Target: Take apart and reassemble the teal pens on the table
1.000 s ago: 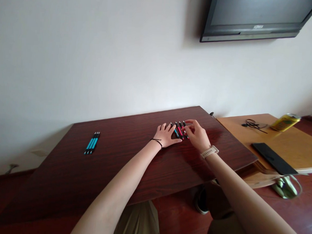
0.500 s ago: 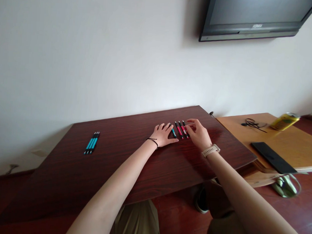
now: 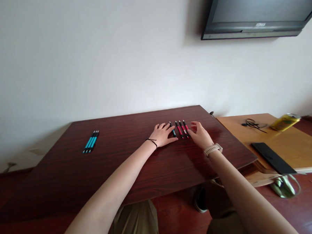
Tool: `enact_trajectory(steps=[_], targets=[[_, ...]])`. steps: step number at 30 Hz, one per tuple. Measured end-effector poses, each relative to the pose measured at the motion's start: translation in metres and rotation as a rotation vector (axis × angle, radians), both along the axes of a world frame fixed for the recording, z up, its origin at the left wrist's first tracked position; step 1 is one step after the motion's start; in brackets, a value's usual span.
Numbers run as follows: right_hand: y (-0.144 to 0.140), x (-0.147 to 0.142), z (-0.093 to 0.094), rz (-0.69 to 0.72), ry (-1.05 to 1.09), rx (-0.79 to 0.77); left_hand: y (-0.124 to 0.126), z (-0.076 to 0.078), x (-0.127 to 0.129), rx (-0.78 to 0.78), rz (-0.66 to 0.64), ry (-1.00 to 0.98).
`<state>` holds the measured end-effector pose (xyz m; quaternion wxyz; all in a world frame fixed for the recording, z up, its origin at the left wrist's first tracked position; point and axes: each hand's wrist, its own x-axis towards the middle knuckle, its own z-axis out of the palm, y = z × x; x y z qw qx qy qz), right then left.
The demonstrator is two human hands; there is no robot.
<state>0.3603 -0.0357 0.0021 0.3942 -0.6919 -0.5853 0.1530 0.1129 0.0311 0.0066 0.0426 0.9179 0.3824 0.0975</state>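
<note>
On the dark table (image 3: 117,164), both hands (image 3: 162,135) flank red pens (image 3: 183,129).

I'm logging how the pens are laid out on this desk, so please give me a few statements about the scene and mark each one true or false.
1. The left hand lies flat on the dark table beside a blue pen. True.
2. The right hand grips a red pen lifted off the table. False: the red pens lie on the table, and the open right hand is just beside them.
3. A group of blue pens lies apart at the table's left side. True.
4. The yellow can stands upright on the dark table. False: it lies on its side on the lighter wooden desk.
5. A black phone rests on the lighter wooden desk. True.
</note>
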Motion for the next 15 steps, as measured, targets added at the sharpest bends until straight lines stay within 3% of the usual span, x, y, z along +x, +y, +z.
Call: enact_trajectory(steps=[15], targets=[[-0.0006,-0.0025,0.0028,-0.008,0.019,0.015,-0.0058,-0.0032,0.0089,0.041,-0.026,-0.041]])
